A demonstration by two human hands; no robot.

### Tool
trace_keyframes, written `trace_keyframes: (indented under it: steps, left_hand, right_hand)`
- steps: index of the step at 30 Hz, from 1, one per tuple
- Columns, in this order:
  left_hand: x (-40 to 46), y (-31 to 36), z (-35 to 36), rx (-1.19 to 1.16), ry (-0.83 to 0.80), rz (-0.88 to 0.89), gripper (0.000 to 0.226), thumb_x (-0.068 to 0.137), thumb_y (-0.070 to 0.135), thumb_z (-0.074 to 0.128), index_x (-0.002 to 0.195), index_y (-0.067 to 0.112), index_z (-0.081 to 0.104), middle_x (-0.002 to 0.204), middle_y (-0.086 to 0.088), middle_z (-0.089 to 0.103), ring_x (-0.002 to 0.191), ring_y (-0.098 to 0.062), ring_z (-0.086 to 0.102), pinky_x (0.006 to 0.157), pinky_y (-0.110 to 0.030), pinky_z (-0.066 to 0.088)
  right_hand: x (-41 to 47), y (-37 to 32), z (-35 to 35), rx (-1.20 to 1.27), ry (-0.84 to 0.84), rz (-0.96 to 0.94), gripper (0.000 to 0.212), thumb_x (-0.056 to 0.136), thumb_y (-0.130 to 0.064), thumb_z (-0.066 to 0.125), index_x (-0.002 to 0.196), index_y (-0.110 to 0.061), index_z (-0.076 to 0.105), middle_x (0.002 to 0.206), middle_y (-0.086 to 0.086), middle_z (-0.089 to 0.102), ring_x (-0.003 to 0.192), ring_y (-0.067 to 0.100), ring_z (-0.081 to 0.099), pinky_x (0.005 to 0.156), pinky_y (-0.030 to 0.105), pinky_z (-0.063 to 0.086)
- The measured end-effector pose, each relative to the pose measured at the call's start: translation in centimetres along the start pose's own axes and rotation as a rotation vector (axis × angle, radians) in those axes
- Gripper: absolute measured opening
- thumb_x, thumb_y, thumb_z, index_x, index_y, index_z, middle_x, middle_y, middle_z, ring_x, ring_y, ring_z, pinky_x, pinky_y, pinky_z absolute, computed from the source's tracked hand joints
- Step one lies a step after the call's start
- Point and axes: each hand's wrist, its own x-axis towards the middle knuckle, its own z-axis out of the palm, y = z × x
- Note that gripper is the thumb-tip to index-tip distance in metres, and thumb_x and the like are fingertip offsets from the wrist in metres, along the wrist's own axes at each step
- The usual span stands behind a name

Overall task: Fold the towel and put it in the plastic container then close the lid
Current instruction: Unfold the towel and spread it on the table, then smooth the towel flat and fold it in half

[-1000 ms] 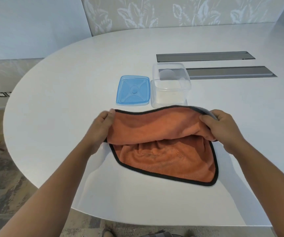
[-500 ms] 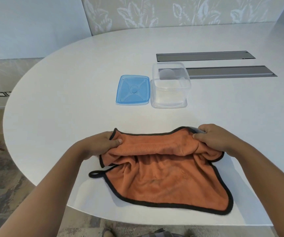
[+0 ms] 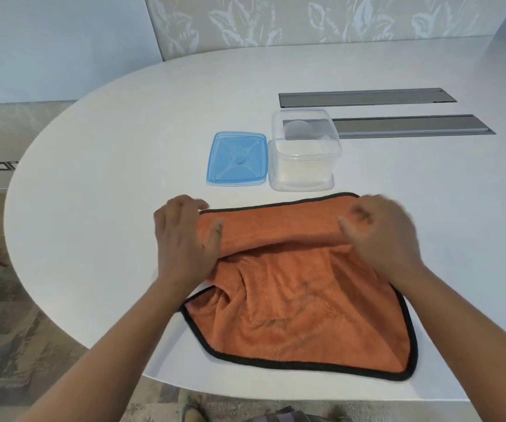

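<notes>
Orange towel w/ black edging lies on the white bench, near the front edge, just in front of the container. Its far part is doubled back over itself into a thick fold whose long axis runs left–right across the view; the far hem tilts slightly, higher at the right. Near part spreads toward the camera, wrinkled, w/ one corner pointing to the lower right close to the bench edge.

Left hand rests on the fold's left end, fingers spread & loosely curled, thumb on top of the cloth; fingertips are motion-blurred, so can't tell if it's pinching or just pressing. Right hand covers the fold's right end, palm down, fingers bent over the cloth; also blurred, grip can't be confirmed. Both hands hide the fold's ends & the towel corners under them.

Clear plastic container stands upright & uncovered, just beyond the towel's far hem, not touching as far as can be seen. Blue lid lies flat just left of it, edges nearly meeting. Two grey slot panels sit behind; container overlaps the nearer one's left end.
</notes>
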Motion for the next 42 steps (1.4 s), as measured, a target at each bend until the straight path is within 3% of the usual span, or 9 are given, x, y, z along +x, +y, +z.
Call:
trace_keyframes:
  steps: [5,11,17,24,27,29,32,37,42]
  left_hand:
    - [-1.8,3.2,-0.2,-0.084,-0.372,0.27,0.02,0.1,0.045,0.054,0.089,0.029,0.062,0.078,0.018,0.054,0.072,-0.003,0.05,0.061,-0.023,0.044]
    - [-3.0,2.6,0.7,-0.014,-0.578,0.151,0.048,0.103,0.052,0.041,0.138,0.024,0.057,0.135,0.005,0.061,0.125,-0.017,0.054,0.104,-0.039,0.039]
    - [-3.0,0.9,0.8,0.075,-0.727,0.062,0.087,0.081,0.09,0.036,0.154,0.045,0.022,0.162,0.011,0.025,0.152,-0.018,0.013,0.12,-0.049,0.008]
    - [-2.9,0.2,0.5,0.188,-1.007,0.019,0.123,0.053,0.108,0.033,0.155,0.052,-0.009,0.167,0.016,-0.022,0.151,-0.017,-0.03,0.122,-0.049,-0.015]
    - [-1.7,0.9,-0.5,0.08,-1.022,-0.06,0.102,0.069,0.092,0.049,0.156,0.049,0.018,0.169,0.016,0.001,0.156,-0.019,-0.009,0.123,-0.052,0.0]
    - [-1.2,1.4,-1.5,-0.053,-0.747,-0.178,0.055,0.09,0.052,0.061,0.142,0.041,0.049,0.156,0.009,0.036,0.147,-0.025,0.025,0.118,-0.05,0.025]
    - [-1.3,1.7,-2.9,0.016,-0.567,-0.33,0.046,0.087,0.009,0.046,0.13,0.025,0.046,0.134,-0.001,0.038,0.122,-0.029,0.039,0.094,-0.043,0.041]
    - [-1.9,0.7,-4.8,0.039,-0.792,-0.411,0.047,0.091,0.023,0.05,0.129,0.028,0.024,0.112,0.001,0.051,0.086,-0.024,0.063,0.076,-0.044,0.055]
    - [-2.8,1.2,-4.9,-0.019,-0.807,-0.369,0.08,0.092,0.034,0.055,0.153,0.034,0.003,0.071,0.005,0.06,0.064,-0.015,0.064,0.054,-0.029,0.043]
  right_hand:
    - [-1.7,-1.3,1.8,0.061,-0.427,-0.039,0.023,0.084,-0.053,0.07,0.097,-0.034,0.071,0.088,-0.015,0.069,0.084,0.006,0.063,0.077,0.038,0.056]
    - [-3.1,-0.3,3.7,-0.214,-0.509,-0.053,0.077,0.086,-0.083,0.03,0.146,-0.038,0.047,0.152,-0.011,0.041,0.146,0.017,0.027,0.115,0.058,0.023]
    - [-2.9,0.3,3.8,-0.294,-0.503,-0.1,0.087,0.085,-0.089,0.013,0.153,-0.04,0.036,0.162,-0.008,0.03,0.152,0.018,0.017,0.12,0.063,0.011]
    - [-4.4,0.3,4.7,-0.384,-0.541,-0.096,0.098,0.08,-0.095,0.001,0.161,-0.042,0.011,0.174,-0.005,0.001,0.158,0.021,-0.008,0.121,0.063,-0.004]
    - [-4.6,0.4,4.8,-0.38,-0.541,-0.092,0.099,0.079,-0.096,0.001,0.161,-0.042,0.01,0.174,-0.005,0.0,0.158,0.021,-0.007,0.121,0.063,-0.006]
    - [-4.6,0.3,4.7,-0.372,-0.536,-0.093,0.099,0.079,-0.095,0.002,0.161,-0.041,0.011,0.174,-0.004,0.001,0.158,0.021,-0.006,0.121,0.063,-0.005]
    - [-4.7,-0.2,4.4,-0.374,-0.548,-0.075,0.093,0.083,-0.091,0.008,0.161,-0.041,0.015,0.174,-0.003,0.002,0.158,0.022,-0.005,0.121,0.064,-0.003]
    - [-5.7,-2.6,4.5,-0.23,-0.396,-0.183,0.065,0.092,-0.06,0.035,0.151,-0.033,0.042,0.17,0.0,0.024,0.158,0.018,0.006,0.123,0.056,0.003]
    - [-6.1,-4.9,5.7,-0.092,-0.479,-0.26,0.062,0.096,-0.054,0.03,0.153,-0.033,0.042,0.17,-0.003,0.025,0.158,0.015,0.007,0.122,0.047,0.004]
